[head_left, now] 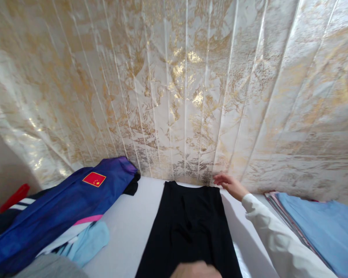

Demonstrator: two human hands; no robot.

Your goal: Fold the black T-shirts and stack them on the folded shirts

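While the right hand (226,182) is loosely open, fingers a bit bent, near the top corner of a flat black cloth garment (195,220), the left hand (195,271) is over its lower part, too cut off to tell its grip. Under the garment is a smooth white surface (124,227). Beyond the hands hangs a big, shiny cream-and-gold curtain (159,96). Left of them is a heap with a dark blue shirt (66,204); right, a neat light blue folded cloth pile (321,231).
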